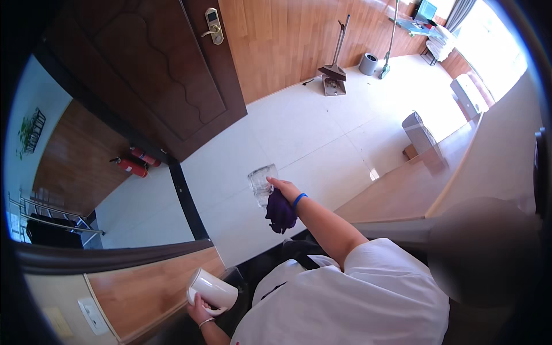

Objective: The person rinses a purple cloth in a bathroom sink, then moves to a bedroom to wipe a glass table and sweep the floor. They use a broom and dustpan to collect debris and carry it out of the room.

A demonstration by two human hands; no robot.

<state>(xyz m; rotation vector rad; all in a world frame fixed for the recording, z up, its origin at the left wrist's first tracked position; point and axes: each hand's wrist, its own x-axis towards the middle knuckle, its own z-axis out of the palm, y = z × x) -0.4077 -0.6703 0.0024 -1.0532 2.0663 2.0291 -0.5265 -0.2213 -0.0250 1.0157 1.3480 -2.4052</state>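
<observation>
**Left hand (199,310) and right hand (284,188) both full**

The left hand, with a thin pale bracelet (206,322) at its wrist, grips a glossy white cylindrical mug (214,289), thumb laid on the wall and the other fingers largely hidden. The mug is tilted, its handle on the lower side, and shows just beside the right end of a brown wood-grain panel (155,287).

The right hand reaches out over the white tiled floor (322,144), a blue band (299,199) round its wrist. Its thumb presses on a clear, thick-walled glass vessel (259,183), held tilted, while a bunched dark purple cloth (280,214) hangs under the palm. The fingers are closed around these, though their tips cannot be made out.

Along the floor's far edge stand a brown broom and dustpan (333,72), a grey cylindrical bin (368,64) and a long-handled mop (385,70). At the floor's left side is a dark brown panelled door (144,63) with a metal lever lock (213,26); two red fire extinguishers (132,167) stand beyond the black threshold strip (187,198).
</observation>
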